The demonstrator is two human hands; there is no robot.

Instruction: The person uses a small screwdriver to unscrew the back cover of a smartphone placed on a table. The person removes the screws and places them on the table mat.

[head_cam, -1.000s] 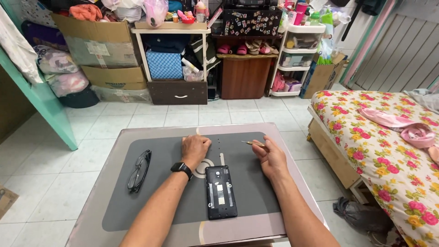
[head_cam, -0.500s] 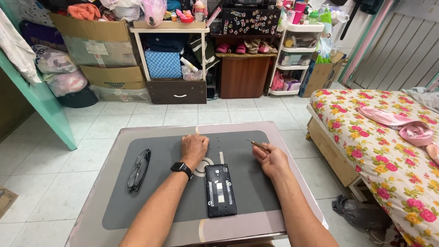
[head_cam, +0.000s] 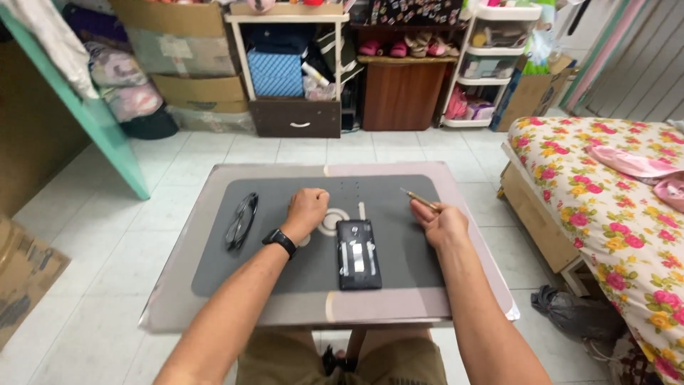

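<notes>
Far to the left of both hands, a pair of dark glasses lies on the grey mat of the worktop. The left hand rests there as a closed fist; whether it grips anything I cannot tell. Just right of it, between the hands, lies the opened phone, long axis running away from the person, slightly nearer the left hand. The right hand pinches a slim tool, tip pointing up-left.
</notes>
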